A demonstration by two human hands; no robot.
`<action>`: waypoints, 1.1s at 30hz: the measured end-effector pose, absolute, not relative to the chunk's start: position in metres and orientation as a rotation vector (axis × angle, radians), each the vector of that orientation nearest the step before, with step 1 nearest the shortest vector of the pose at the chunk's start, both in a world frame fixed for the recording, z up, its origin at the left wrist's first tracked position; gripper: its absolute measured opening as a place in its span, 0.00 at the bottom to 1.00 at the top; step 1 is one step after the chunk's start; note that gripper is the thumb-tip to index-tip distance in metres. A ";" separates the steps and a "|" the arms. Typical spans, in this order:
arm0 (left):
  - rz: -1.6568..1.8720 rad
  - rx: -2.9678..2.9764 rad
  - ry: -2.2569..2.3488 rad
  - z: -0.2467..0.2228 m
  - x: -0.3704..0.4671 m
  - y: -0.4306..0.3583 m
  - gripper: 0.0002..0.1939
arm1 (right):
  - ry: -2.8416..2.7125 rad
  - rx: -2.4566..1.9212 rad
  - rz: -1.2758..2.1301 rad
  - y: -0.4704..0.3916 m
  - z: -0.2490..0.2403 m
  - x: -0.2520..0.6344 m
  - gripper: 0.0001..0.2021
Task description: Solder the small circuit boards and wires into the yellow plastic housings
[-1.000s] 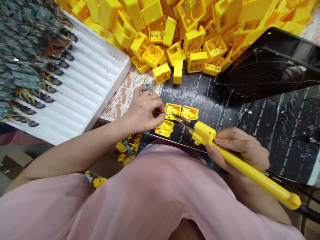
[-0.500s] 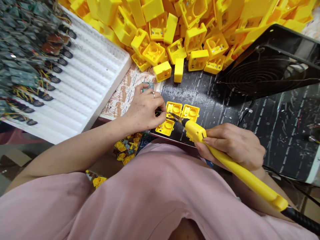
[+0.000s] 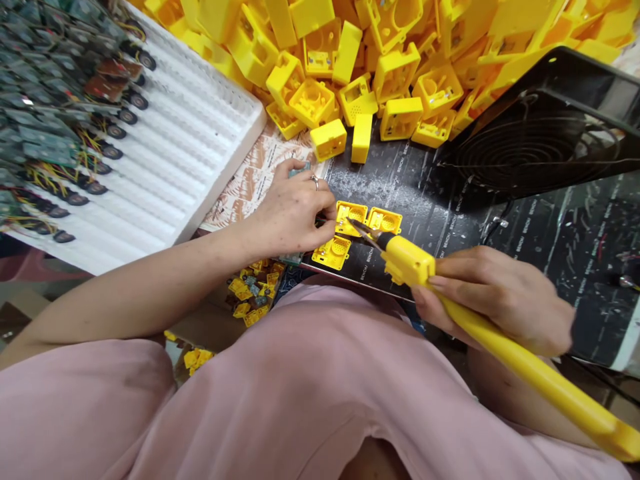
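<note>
The clearest lettering is on the black sheet (image 3: 460, 220) over the tabletop: one short white word, repeated in rows, that starts "BEN" and seems to read "BENOU", though its last letters are hard to settle. The leaf-patterned cover (image 3: 235, 190) beside it carries small dark lines of script, too small to read. The yellow tool (image 3: 530, 373) shows no readable mark. The right hand (image 3: 500, 293) has its grip closed firmly about this tool's handle, and the metal tip points at the upper-left one of three yellow shells (image 3: 331, 252); whether they touch, I cannot tell. The shells lie close together on the sheet near its front edge.

The left hand (image 3: 300, 210) sits just beside them, its grip curled with thumb and forefinger drawn together; what it has hold of, if anything, I cannot tell. A green board (image 3: 299, 169) shows behind its fingers. Left stands a white foam tray (image 3: 215, 140) bearing wired circuit boards (image 3: 50, 133); beyond, heaped yellow cases (image 3: 313, 103); right, a black fan (image 3: 525, 143).
</note>
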State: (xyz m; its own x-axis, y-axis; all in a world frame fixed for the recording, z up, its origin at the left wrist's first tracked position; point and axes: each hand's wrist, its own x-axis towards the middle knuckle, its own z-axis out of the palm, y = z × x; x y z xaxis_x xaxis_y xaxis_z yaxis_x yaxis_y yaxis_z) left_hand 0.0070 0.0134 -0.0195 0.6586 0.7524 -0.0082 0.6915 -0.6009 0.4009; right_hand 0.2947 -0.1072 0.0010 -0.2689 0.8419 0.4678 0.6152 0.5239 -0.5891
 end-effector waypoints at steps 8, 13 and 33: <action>0.114 2.642 1.038 -0.015 0.003 0.020 0.12 | -1.985 -1.043 0.262 -0.106 0.001 0.294 0.08; 0.112 2.851 0.864 -0.013 -0.002 0.024 0.19 | -1.969 -1.072 0.092 -0.104 -0.007 0.295 0.26; 0.396 2.706 1.268 -0.036 0.011 0.000 0.14 | -1.816 -1.034 0.127 -0.107 -0.021 0.282 0.13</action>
State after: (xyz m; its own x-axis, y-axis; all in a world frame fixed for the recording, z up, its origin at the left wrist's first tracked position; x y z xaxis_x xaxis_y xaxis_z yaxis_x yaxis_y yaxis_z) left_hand 0.0107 0.0004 -0.0365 0.6131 0.7689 0.1817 0.7356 -0.6394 0.2238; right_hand 0.2816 -0.1065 -0.0207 -0.1337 0.6949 0.7065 0.5901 0.6286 -0.5066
